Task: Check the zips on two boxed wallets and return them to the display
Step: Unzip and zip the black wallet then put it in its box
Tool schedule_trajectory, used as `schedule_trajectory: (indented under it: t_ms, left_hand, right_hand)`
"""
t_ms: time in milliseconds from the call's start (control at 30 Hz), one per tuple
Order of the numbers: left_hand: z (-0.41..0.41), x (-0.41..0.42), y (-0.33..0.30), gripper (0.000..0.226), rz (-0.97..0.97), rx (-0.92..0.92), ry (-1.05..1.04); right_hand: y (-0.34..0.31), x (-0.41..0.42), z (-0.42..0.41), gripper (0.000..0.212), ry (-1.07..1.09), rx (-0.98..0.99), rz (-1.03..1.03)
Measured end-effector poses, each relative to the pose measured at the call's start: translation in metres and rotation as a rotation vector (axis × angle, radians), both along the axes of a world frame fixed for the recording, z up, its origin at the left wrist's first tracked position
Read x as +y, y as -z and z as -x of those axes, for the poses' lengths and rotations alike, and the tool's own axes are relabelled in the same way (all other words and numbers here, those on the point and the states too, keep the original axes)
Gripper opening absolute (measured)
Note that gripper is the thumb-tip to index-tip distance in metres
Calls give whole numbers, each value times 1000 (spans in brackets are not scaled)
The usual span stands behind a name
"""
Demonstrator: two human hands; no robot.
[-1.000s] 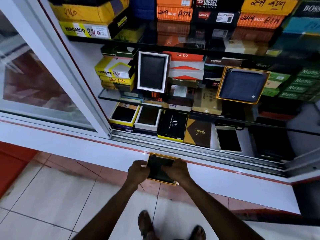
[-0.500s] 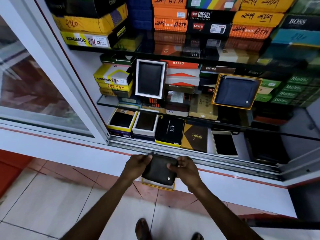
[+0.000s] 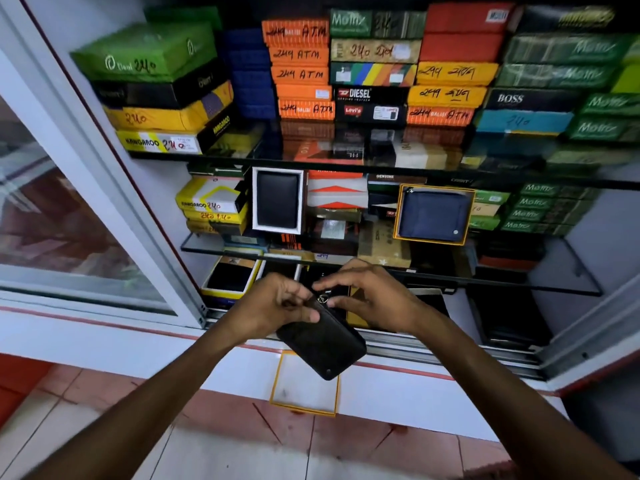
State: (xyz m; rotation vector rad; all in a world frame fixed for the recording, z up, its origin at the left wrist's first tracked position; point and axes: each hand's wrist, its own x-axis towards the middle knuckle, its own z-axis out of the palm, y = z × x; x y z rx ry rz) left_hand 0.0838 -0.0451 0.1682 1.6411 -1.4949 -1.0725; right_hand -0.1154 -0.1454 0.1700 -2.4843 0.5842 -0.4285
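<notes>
Head view: person stands at an open display case. Black wallet [image 3: 322, 341] is out of its box, held in the air in front of the case's lower sill, tilted w/ its far end up. Left hand [image 3: 277, 308] grips the upper left end, fingers [image 3: 298, 318] wrapped on the leather. Right hand [image 3: 372, 297] sits at the top corner by the metal zip pull [image 3: 320, 298], thumb & forefinger near it, other fingers spread; can't tell if they pinch the pull. Empty orange-rimmed box [image 3: 304, 384] lies below the wallet on the white ledge [image 3: 138, 348]. On the middle glass shelf [image 3: 571, 268], a blue wallet [image 3: 433, 216] stands in its orange-rimmed box.
</notes>
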Motion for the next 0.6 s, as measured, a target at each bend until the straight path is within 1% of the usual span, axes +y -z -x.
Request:
schedule_trajectory:
  t_ms: [100,233,367,433,500,600]
  left_hand:
    - [2,-4,-10,18,5,-34,47]
    - [0,-4,-20,19,-13,-33,92]
    - [1,-5,-29,24,-116,-35,216]
    - [0,-5,-34,16,-158,-43,276]
    - [-5,-6,-35,9,-168,-28,271]
    - [-20,-6,-34,15,-164,38,150]
  right_hand:
    - [-8,-6,0,29,-53,6,26]
    - [-19,-9,3,23,-124,-56,116]
    - [-23,-8,7,21,-161,-52,141]
    - [-25,-6,8,19,-176,-31,168]
    - [-27,-5,13,17,-178,-24,175]
    - [-32,-8,28,14,-107,-54,160]
